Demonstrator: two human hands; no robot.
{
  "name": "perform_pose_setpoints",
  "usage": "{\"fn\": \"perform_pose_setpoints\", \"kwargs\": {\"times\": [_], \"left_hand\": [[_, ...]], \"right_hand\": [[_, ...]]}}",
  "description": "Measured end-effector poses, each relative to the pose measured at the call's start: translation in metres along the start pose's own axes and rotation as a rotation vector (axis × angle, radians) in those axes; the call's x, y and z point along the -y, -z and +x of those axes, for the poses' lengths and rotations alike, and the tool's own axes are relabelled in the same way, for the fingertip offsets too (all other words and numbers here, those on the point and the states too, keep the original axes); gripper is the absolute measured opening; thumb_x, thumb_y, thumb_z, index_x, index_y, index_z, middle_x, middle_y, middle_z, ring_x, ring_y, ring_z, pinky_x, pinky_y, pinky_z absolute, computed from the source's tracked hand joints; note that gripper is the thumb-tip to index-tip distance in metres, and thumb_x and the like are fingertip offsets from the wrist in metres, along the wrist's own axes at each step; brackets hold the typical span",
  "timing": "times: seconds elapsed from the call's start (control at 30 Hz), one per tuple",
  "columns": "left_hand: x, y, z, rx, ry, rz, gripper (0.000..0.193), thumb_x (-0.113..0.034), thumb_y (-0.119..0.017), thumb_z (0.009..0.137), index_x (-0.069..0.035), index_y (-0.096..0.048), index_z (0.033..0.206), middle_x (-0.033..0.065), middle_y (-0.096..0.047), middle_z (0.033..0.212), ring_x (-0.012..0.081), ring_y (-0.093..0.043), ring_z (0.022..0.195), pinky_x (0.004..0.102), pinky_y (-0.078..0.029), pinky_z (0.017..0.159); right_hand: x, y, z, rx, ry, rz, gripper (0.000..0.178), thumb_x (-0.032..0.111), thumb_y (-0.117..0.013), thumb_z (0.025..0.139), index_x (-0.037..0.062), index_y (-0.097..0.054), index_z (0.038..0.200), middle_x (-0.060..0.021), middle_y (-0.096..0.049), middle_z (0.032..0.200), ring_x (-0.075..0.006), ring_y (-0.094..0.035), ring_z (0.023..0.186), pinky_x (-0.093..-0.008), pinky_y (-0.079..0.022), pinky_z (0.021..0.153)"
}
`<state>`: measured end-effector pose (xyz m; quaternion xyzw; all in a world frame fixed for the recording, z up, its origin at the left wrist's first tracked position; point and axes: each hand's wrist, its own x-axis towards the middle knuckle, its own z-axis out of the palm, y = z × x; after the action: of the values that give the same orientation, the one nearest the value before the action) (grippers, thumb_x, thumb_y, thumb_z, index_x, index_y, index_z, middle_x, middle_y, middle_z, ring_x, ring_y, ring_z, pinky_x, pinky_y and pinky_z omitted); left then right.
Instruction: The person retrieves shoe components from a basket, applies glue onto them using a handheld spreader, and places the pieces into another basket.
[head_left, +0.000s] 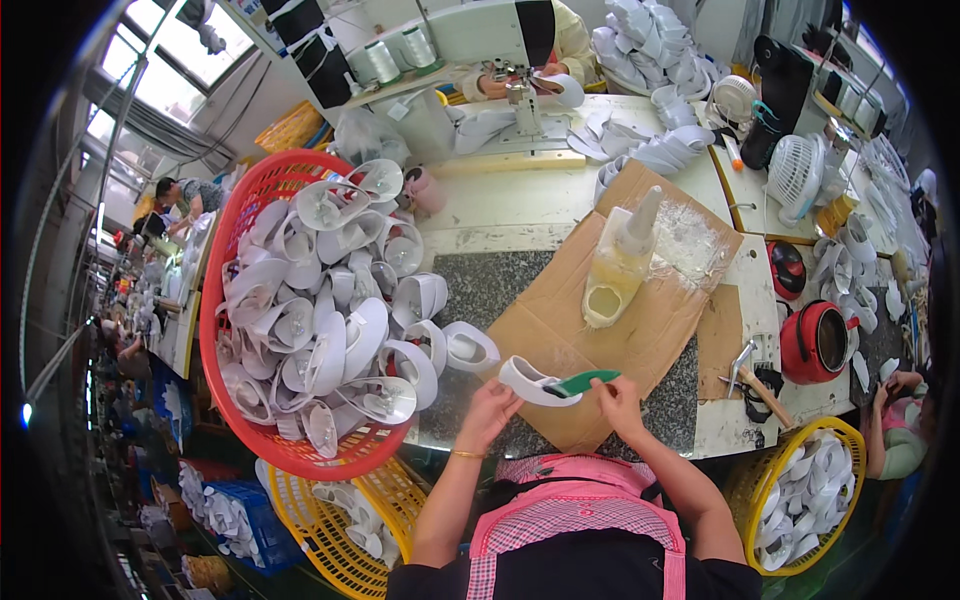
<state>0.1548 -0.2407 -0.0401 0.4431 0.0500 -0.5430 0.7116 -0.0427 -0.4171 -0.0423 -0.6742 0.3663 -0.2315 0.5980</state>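
My left hand (488, 412) pinches the left end of a curved white shoe upper (527, 381) above the table's front edge. Fingers of my right hand (622, 408) are closed on a flat green piece (584, 382), pointed at its left end, where it meets the upper's right side. Whether it lies inside or against the upper, I cannot tell. Beneath is a brown cardboard sheet (545, 327) bearing a stained, cut-open plastic bottle (612, 270). To the left, a red basket (222, 395) is heaped with similar white uppers (325, 350); one upper (470, 347) sits by its right side.
A hammer (752, 384) and a red pot (815, 341) sit at the table's right. Yellow baskets (330, 553) (740, 492) of white pieces flank me below. Across the table, another person's hands (493, 86) work at a sewing machine (524, 105). A small fan (797, 170) stands right.
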Motion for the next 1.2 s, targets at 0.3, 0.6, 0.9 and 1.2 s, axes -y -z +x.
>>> {"fn": "perform_pose_setpoints", "kwargs": {"times": [0.3, 0.6, 0.9, 1.2], "left_hand": [[-0.029, -0.064, -0.047, -0.167, -0.286, 0.655, 0.038, -0.008, -0.064, 0.088, 0.003, -0.052, 0.123, 0.0091, -0.063, 0.105, 0.0140, -0.064, 0.083, 0.0257, -0.057, 0.062], [-0.009, -0.018, 0.034, -0.066, 0.132, 0.328, 0.031, -0.014, -0.063, 0.091, 0.004, -0.059, 0.116, 0.0048, -0.064, 0.103, 0.0123, -0.063, 0.089, 0.0227, -0.053, 0.077], [-0.015, 0.021, 0.095, -0.046, 0.303, 0.117, 0.026, -0.007, -0.060, 0.092, 0.007, -0.059, 0.114, 0.0102, -0.064, 0.109, 0.0172, -0.063, 0.101, 0.0273, -0.054, 0.087], [-0.010, 0.006, 0.070, -0.096, 0.162, 0.188, 0.030, -0.020, -0.053, 0.098, 0.004, -0.057, 0.116, 0.0113, -0.063, 0.113, 0.0221, -0.061, 0.106, 0.0335, -0.050, 0.093]], "right_hand": [[0.020, 0.033, 0.047, -0.131, 0.241, -0.361, 0.014, 0.013, -0.064, 0.087, -0.0003, -0.063, 0.090, -0.0171, -0.059, 0.081, -0.0330, -0.056, 0.067, -0.0395, -0.041, 0.058], [0.033, 0.039, 0.107, -0.433, 0.326, -0.574, 0.011, 0.014, -0.060, 0.091, 0.0038, -0.064, 0.090, -0.0143, -0.059, 0.079, -0.0331, -0.059, 0.070, -0.0416, -0.043, 0.059], [0.003, -0.011, 0.066, 0.109, 0.296, -0.390, 0.009, 0.012, -0.062, 0.087, 0.0039, -0.064, 0.088, -0.0164, -0.058, 0.078, -0.0371, -0.058, 0.068, -0.0429, -0.043, 0.058], [0.012, -0.003, 0.065, 0.172, 0.468, -0.474, 0.007, 0.008, -0.062, 0.084, 0.0048, -0.066, 0.090, -0.0115, -0.062, 0.082, -0.0323, -0.060, 0.065, -0.0407, -0.046, 0.056]]}}
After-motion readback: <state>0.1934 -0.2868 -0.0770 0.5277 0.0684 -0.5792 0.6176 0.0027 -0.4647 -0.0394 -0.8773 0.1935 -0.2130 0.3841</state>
